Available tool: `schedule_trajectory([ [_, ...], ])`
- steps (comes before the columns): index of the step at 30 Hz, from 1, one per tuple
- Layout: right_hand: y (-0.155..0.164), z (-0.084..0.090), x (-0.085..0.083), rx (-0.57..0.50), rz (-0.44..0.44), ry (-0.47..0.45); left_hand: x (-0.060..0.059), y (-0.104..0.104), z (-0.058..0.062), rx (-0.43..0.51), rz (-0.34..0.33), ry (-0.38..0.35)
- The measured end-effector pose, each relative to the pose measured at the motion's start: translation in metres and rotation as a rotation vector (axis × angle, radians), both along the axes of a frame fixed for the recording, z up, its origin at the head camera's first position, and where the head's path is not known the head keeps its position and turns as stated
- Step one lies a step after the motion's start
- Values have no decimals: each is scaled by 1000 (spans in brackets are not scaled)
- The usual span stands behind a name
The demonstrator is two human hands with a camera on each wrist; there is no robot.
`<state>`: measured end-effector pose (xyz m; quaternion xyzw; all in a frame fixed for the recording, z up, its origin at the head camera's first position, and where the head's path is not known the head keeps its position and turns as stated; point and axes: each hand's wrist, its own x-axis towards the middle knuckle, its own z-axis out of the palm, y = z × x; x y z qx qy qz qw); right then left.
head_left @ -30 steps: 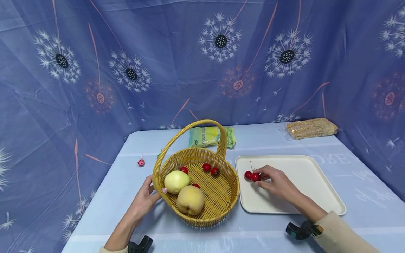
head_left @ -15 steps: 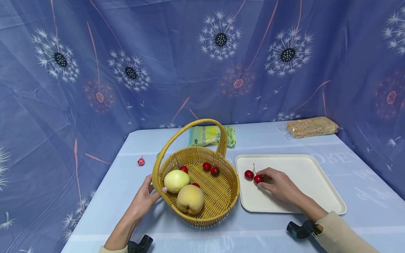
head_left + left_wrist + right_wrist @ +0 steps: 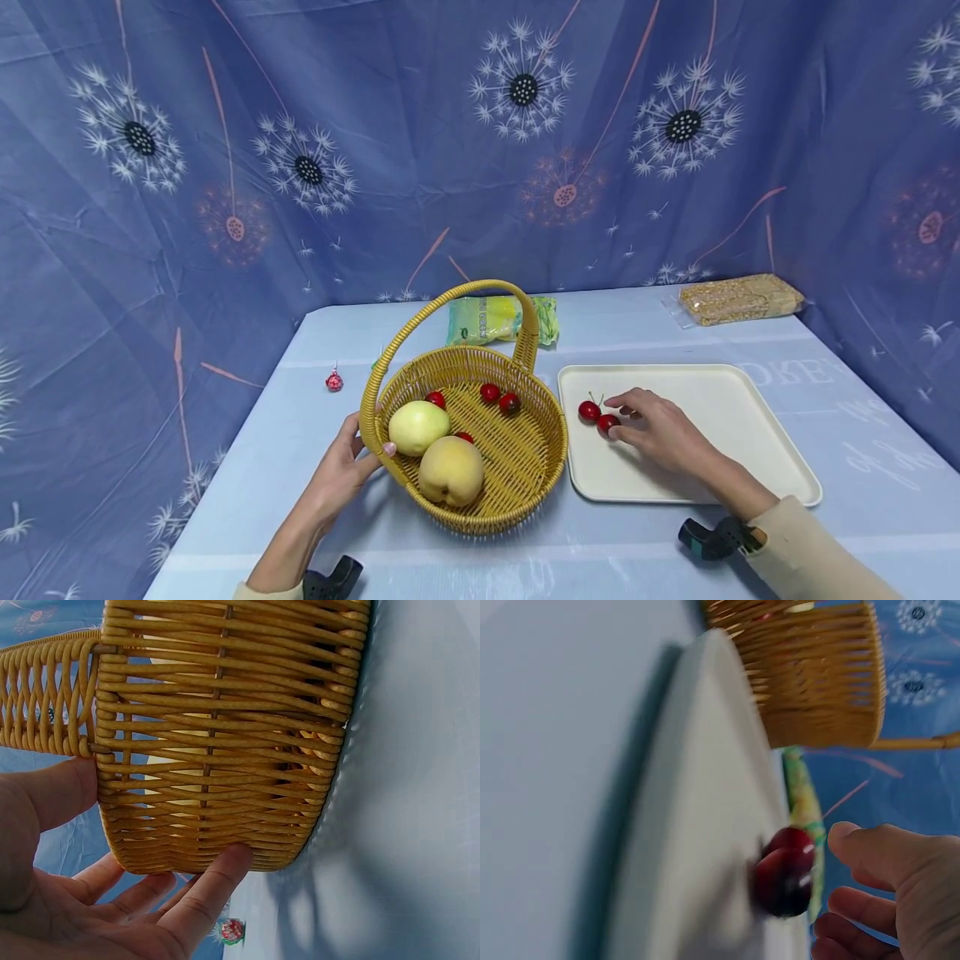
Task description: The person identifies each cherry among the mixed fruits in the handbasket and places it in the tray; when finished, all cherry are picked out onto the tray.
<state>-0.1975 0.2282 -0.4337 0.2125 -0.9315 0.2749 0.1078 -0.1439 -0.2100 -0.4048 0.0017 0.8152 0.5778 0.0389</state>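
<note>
A yellow wicker basket (image 3: 517,467) with a tall arched handle tilts slightly toward me. My left hand (image 3: 345,471) holds its left side, thumb at the rim by the handle's foot and fingers against the outer weave (image 3: 217,765). Inside lie a pale green-yellow fruit (image 3: 418,428), a peach (image 3: 451,472) and several red cherries (image 3: 490,393). On the white tray (image 3: 720,417) are two stemmed cherries, a left one (image 3: 588,412) and a nearer one (image 3: 607,425). My right hand (image 3: 663,433) hovers beside them, thumb and fingers parted; the right wrist view shows a gap between fingertips and cherries (image 3: 784,877).
Behind the basket lies a green and yellow packet (image 3: 487,321). A clear bag of tan food (image 3: 738,300) sits at the back right. A red-wrapped lollipop (image 3: 333,381) is on the left of the table (image 3: 247,500). A dandelion-patterned curtain (image 3: 420,150) encloses the back.
My right hand held the nearer cherry, shifted it slightly and let it go; its fingers have since parted. That cherry's stem has tipped over. The left hand and basket stay put.
</note>
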Motion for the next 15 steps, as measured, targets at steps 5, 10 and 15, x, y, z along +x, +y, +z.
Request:
schedule_trajectory([
  [5,-10,18,-3,-3,57,80,0,0,1,-3,3,-3],
  [10,-29,40,-3,-5,120,112,0,0,1,-5,4,-7],
  [15,-54,56,-5,-21,200,109,0,0,0,-4,1,-4],
])
